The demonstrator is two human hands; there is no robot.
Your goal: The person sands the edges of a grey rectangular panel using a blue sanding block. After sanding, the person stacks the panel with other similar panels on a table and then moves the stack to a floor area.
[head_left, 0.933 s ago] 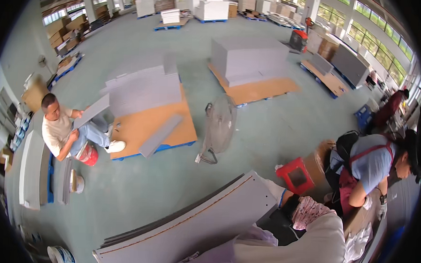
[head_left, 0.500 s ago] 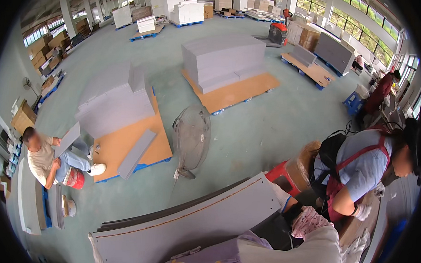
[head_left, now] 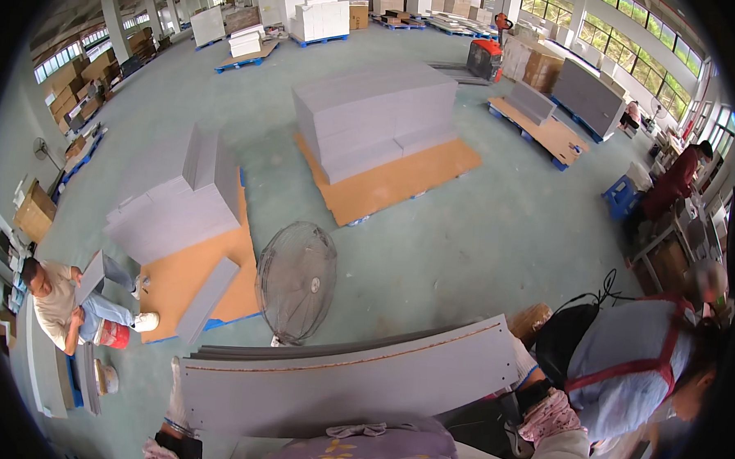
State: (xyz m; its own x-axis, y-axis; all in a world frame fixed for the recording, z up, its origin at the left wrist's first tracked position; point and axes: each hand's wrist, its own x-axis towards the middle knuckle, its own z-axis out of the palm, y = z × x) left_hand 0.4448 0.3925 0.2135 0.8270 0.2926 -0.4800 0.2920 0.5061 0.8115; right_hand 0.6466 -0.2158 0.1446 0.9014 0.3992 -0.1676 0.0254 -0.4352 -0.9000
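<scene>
A long grey panel [head_left: 344, 380] with a brown strip along its far edge and small holes at its ends spans the space before me. My left hand [head_left: 177, 392], in a white glove, is closed on its left end. My right hand [head_left: 523, 361], also white-gloved, is closed around the right end; part of its fingers is hidden by the panel. Just beyond that far edge show the dark edges of several stacked panels [head_left: 321, 348]. My purple patterned apron [head_left: 366, 453] is against the near side.
A large fan [head_left: 297, 284] stands just beyond the panels. A co-worker in a blue shirt [head_left: 624, 364] bends close at my right. Another person [head_left: 65, 298] sits at far left holding a board. Grey panel stacks [head_left: 372, 119] stand on brown-topped pallets ahead.
My view has shifted, and the panel now lies more level across it. My left forearm has come into view. The co-worker at right has bent lower, and the seated person's board has turned.
</scene>
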